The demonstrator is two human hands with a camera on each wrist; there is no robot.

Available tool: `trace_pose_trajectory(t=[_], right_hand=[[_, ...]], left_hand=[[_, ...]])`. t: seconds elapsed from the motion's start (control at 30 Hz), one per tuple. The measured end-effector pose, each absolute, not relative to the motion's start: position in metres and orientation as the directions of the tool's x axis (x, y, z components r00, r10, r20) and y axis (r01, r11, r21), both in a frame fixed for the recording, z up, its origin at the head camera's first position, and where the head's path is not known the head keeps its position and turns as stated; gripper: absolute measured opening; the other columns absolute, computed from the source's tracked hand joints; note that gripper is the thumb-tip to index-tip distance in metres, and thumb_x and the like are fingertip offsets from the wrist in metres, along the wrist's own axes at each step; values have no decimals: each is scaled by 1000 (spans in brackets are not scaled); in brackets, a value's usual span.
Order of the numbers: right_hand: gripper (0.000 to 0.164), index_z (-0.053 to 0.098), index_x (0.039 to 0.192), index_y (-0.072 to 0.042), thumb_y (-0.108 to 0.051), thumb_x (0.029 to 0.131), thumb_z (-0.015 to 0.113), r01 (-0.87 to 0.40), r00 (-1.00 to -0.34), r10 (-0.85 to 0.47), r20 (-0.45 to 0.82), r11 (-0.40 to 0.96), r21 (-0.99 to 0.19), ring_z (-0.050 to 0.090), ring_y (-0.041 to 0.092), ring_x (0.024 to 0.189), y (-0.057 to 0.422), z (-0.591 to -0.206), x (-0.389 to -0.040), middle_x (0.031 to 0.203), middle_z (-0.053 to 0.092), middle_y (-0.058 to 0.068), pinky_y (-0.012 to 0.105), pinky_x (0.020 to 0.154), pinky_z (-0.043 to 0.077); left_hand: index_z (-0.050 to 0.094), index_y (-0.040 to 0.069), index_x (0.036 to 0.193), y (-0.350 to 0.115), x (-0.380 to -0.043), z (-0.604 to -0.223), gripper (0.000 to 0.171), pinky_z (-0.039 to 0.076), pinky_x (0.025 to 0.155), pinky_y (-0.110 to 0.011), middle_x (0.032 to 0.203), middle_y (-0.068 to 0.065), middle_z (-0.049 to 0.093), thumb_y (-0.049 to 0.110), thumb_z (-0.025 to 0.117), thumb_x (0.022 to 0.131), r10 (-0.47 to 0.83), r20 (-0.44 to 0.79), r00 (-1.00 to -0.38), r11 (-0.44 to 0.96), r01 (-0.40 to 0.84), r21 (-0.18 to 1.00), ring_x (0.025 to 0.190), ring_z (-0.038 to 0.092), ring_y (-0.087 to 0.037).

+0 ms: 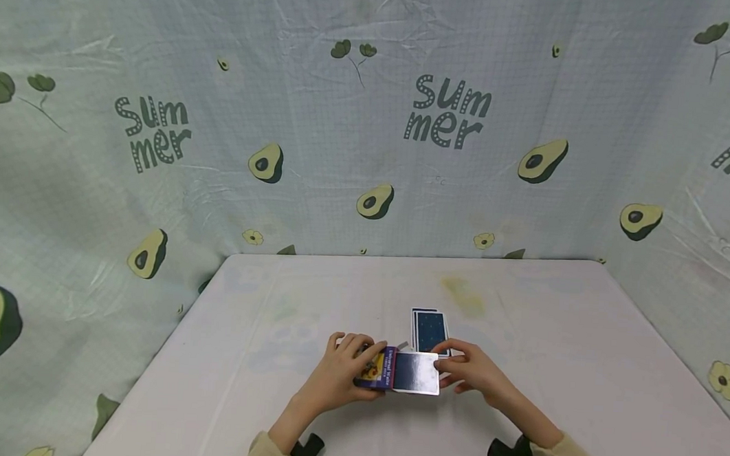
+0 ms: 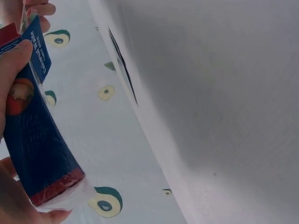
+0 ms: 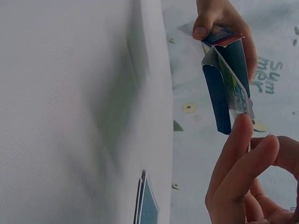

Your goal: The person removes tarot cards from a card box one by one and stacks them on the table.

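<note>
A blue card box (image 1: 388, 368) with a red-trimmed edge and "Universal Waite" printed on it is gripped by my left hand (image 1: 346, 370), raised over the table. Out of its opened end juts a dark-backed card (image 1: 416, 373). My right hand (image 1: 474, 371) pinches the far end of this card at its fingertips. In the right wrist view the box's flap (image 3: 217, 98) hangs bent down, and the card (image 3: 233, 84) shows a coloured picture side. Just beyond the right fingers, a small pile of blue-backed cards (image 1: 429, 328) lies on the table.
The table (image 1: 312, 294) has a white cover with a yellowish stain towards the back. A curtain (image 1: 321, 115) printed with avocados and "summer" stands round its back and sides. Each wrist wears a black camera mount (image 1: 511, 455).
</note>
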State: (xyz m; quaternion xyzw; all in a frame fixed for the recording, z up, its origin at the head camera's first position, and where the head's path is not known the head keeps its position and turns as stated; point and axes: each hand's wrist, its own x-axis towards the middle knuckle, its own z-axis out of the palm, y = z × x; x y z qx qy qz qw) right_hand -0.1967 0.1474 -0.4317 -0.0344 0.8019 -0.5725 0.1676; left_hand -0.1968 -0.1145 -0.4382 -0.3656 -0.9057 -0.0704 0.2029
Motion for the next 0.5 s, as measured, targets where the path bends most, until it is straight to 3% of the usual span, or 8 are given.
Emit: trace_pose_trajectory(t=[0.5], right_hand=[[37, 54, 110, -5, -29, 82, 61, 164, -943, -215, -252, 359, -919, 65, 19, 68, 162, -431, -194, 86, 67, 7, 28, 54, 46]], left_hand=[[47, 20, 127, -119, -198, -438, 74, 33, 89, -44, 111, 2, 52, 52, 71, 64, 625, 430, -652, 723, 691, -4, 101, 47, -14]])
